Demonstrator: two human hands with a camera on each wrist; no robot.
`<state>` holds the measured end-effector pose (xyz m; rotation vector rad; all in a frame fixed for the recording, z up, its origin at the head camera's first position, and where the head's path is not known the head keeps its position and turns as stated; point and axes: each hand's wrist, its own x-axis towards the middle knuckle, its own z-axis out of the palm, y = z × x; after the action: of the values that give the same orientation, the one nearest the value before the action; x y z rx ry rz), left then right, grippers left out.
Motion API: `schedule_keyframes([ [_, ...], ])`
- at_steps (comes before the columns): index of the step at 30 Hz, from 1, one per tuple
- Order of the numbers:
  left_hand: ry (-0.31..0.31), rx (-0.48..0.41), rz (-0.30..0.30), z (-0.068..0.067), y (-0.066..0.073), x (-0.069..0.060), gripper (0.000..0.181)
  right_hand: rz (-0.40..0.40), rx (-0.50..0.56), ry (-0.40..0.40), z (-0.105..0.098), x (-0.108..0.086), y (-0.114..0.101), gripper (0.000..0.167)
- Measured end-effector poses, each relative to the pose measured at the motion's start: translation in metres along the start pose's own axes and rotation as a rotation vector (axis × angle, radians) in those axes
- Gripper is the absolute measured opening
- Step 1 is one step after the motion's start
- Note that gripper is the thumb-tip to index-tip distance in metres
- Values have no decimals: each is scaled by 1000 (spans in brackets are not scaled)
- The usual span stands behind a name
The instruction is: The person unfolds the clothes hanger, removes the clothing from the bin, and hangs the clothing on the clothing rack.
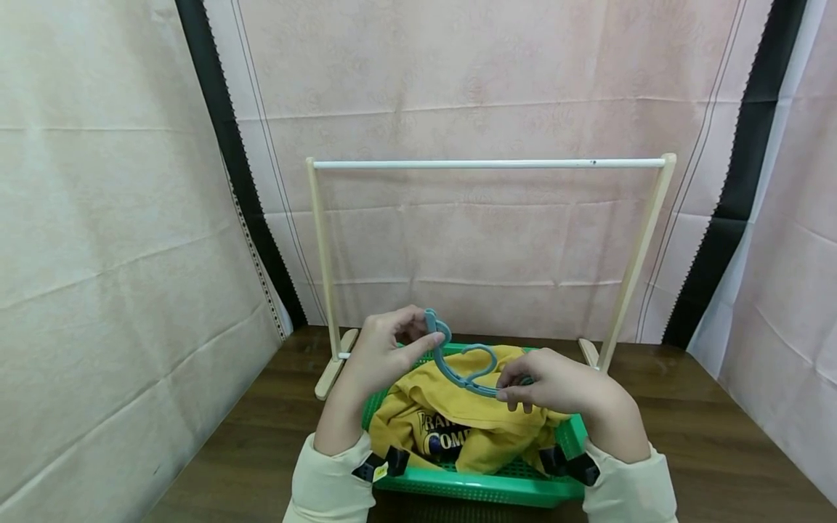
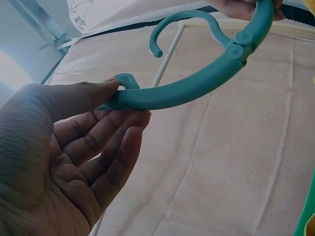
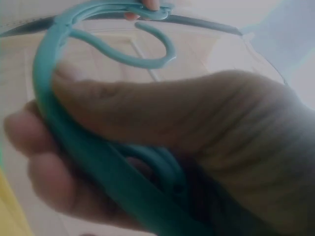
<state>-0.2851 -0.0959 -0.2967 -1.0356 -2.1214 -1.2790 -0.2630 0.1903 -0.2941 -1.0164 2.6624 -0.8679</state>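
The hanger [image 2: 197,87] is teal, cloth [image 1: 451,396] yellow, basket [image 1: 471,489] green

Pale creased sheet walls [image 1: 490,65], black bands [image 1: 745,171], brown tabletop [image 1: 713,428]

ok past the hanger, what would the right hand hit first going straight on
Probably the yellow garment: the right hand points left and downward over it, though depth is unclear.
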Motion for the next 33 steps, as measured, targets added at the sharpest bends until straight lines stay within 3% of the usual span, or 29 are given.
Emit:
schedule_keyframes([
  [6, 17, 14, -12, -3, 0, 1, 7, -24, -11, -2, -4, -1, 0, 10],
  [15, 26, 51, -1, -4, -2, 2, 22, 11, -18, 29, -8, -7, 1, 11],
  [33, 46, 30, -17, -7, -2, 0, 7, 31, 33, 47, -10, -12, 8, 15],
])
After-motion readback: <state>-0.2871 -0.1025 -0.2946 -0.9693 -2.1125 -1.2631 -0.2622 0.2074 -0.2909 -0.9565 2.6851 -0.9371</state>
